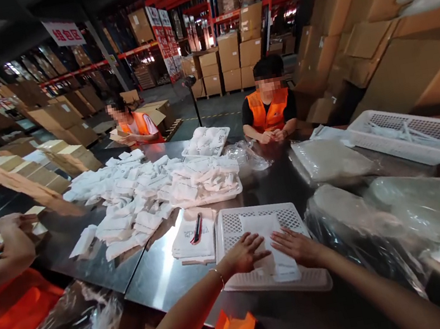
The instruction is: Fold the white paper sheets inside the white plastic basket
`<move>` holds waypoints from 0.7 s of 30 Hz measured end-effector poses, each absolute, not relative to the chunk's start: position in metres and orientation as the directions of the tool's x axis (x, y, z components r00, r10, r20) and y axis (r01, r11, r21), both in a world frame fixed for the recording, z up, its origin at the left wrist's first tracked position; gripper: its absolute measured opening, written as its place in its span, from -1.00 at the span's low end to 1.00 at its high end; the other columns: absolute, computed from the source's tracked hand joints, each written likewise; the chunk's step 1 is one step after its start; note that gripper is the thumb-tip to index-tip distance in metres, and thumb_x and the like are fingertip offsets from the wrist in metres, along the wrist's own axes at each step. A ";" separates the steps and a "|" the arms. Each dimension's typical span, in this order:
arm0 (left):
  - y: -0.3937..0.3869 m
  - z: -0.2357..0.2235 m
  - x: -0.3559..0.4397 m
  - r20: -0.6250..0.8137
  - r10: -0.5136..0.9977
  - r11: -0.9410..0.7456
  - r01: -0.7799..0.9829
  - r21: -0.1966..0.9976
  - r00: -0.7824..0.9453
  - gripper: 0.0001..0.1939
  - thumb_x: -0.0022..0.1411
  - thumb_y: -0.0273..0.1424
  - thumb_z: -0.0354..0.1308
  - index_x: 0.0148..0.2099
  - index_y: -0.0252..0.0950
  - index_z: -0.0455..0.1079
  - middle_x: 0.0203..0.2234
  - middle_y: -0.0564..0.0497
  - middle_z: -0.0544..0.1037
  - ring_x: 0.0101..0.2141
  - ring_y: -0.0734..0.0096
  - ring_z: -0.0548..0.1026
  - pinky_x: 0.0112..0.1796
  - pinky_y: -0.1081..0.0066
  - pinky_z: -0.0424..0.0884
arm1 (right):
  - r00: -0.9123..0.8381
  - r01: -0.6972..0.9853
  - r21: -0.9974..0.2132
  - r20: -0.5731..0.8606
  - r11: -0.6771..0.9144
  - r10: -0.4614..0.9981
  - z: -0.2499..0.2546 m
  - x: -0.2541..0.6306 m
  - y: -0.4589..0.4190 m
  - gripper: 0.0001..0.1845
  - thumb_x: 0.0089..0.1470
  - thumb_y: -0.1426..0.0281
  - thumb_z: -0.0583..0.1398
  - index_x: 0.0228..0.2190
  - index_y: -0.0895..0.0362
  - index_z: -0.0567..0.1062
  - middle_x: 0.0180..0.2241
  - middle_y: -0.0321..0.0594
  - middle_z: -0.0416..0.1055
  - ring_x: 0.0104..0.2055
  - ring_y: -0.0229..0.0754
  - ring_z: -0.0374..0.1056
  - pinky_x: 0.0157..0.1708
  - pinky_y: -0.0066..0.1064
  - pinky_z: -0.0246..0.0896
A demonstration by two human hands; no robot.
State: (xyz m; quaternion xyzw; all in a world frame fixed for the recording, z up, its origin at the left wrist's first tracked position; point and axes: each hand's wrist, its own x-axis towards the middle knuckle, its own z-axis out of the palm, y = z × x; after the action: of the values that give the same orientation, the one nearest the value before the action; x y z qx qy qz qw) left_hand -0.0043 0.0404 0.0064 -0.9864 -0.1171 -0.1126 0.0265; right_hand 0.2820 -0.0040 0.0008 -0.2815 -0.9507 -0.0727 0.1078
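My left hand [244, 252] lies flat with fingers stretched out on a white pouch [260, 225], near its left side. Across from it, my right hand [296, 246] rests on the pouch's right side, fingers also extended. Beneath the pouch is an upturned white plastic basket [225, 229] with a perforated base. Left of the basket sits a stack of flat white printed bags [183, 244]. A red and black utility knife [196, 229] lies on that stack.
A heap of small white packets [136, 196] spreads over the metal table [150, 276], with a filled white tray [209, 197] beside it. Clear plastic bags [330, 159] lie at right near another white basket [415, 136]. Co-workers in orange vests [270, 110] sit around the table.
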 end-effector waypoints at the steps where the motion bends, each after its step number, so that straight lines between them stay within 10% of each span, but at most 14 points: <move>1: 0.043 0.007 -0.003 0.214 0.227 -0.973 0.230 0.009 0.950 -0.48 0.28 -0.26 0.12 0.27 -0.16 0.23 0.18 -0.19 0.32 0.18 0.05 0.27 0.16 0.06 0.13 | -0.817 0.549 0.045 0.241 0.835 0.524 -0.002 0.282 -0.002 -0.37 0.04 0.67 -0.02 0.16 0.21 0.29 0.15 0.05 0.29 0.23 -0.03 0.16 0.17 -0.03 0.18; 13: 0.046 -0.007 -0.009 0.182 0.300 -0.896 0.211 0.392 0.936 -0.52 0.18 -0.43 0.13 0.17 -0.29 0.33 0.12 -0.16 0.42 0.20 0.11 0.24 0.25 0.06 0.01 | -0.635 0.640 -0.393 0.215 0.660 0.743 -0.026 0.298 0.001 -0.44 0.00 0.61 0.01 0.02 0.09 0.47 0.01 -0.09 0.45 0.10 -0.07 0.34 0.12 -0.02 0.24; 16: 0.036 -0.007 -0.009 0.217 0.495 -0.753 0.292 0.589 0.841 -0.51 0.11 -0.50 0.08 0.12 -0.30 0.35 0.03 -0.14 0.49 0.11 0.20 0.37 0.22 0.11 0.12 | -0.410 0.644 -0.654 0.142 0.396 0.901 -0.025 0.296 -0.002 -0.60 0.03 0.48 0.07 -0.14 0.06 0.58 -0.15 -0.11 0.54 -0.07 -0.05 0.45 -0.01 -0.08 0.36; 21: 0.013 -0.014 -0.003 0.275 0.759 -0.565 0.388 0.728 0.590 -0.48 0.08 -0.48 0.06 0.13 -0.32 0.28 0.03 -0.18 0.45 0.08 0.18 0.38 0.15 0.07 0.25 | -0.246 0.626 -0.719 0.188 0.304 0.951 -0.019 0.291 -0.007 -0.63 0.13 0.35 0.04 -0.15 0.14 0.58 -0.21 -0.06 0.55 -0.18 -0.04 0.49 -0.20 -0.17 0.46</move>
State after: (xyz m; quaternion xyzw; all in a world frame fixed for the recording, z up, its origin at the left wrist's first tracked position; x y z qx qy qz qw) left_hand -0.0032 0.0128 -0.0137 -0.8340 -0.3440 -0.2948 -0.3148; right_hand 0.2906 -0.0072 -0.0191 -0.5292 -0.7448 0.2611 0.3114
